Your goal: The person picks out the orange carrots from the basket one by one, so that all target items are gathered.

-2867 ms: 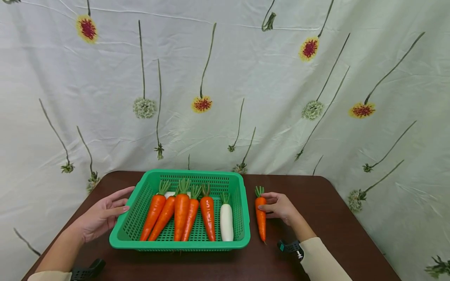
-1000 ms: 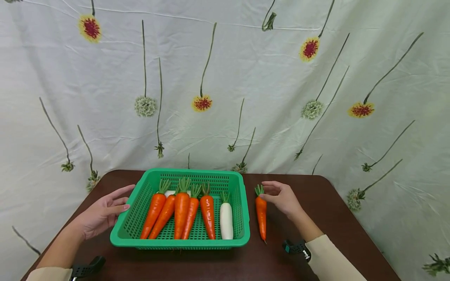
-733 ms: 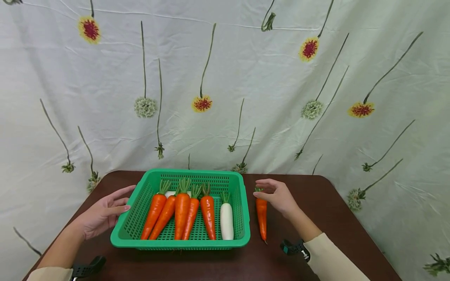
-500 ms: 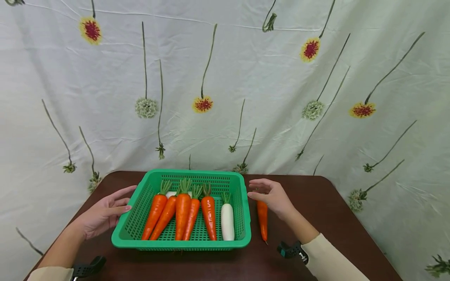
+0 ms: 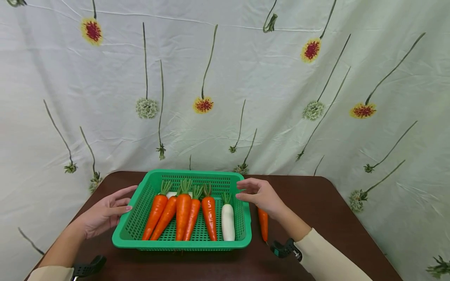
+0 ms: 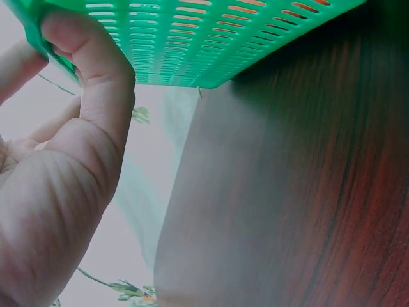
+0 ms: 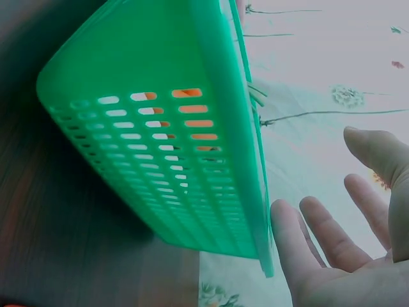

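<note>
Head view: left hand (image 5: pixel 103 217) relaxed against slotted plastic basket (image 5: pixel 181 244), right hand (image 5: pixel 263 196) wide

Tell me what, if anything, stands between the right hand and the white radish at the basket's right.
Nothing visible blocks a reach from above: the right hand appears higher than the basket's rim. Going in from the side instead, the right wall would stand between it and the white radish.

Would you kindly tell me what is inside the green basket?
Inside the green basket lie five visible carrots and a white radish. Behind the carrots' tops, part of a white object shows; its rest is covered, so I cannot tell what it is.
</note>
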Demonstrator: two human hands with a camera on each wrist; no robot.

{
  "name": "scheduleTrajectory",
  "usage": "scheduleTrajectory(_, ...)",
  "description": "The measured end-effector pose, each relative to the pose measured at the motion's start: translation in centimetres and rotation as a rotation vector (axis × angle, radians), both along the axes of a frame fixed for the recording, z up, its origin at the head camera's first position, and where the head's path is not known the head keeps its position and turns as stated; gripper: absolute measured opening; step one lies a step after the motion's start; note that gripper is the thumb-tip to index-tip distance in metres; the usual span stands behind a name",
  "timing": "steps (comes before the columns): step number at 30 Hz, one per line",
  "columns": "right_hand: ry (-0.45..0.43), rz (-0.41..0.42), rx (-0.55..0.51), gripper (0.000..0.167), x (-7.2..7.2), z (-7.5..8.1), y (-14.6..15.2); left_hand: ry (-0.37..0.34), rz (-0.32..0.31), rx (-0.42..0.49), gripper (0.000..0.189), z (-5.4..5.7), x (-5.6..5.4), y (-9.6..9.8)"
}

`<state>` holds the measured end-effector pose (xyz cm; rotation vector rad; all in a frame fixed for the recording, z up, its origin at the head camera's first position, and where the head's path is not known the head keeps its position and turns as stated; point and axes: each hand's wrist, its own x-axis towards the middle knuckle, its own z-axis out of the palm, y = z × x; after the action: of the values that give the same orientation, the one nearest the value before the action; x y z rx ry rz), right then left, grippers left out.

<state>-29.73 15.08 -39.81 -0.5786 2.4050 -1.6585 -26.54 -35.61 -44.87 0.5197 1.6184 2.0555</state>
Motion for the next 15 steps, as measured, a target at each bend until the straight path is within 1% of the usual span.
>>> scheduleTrajectory(5,-0.022,0.032,-0.005,0.048,-0.2,0.3,-0.8,-0.002,0.000,0.007,0.063,0.0,0.0,0.1)
scheduleTrajectory(15,-0.074,0.100,0.040,0.048,-0.7,0.8,-2.4,-0.008,-0.003,-0.001,0.064,0.0,0.0,-0.1)
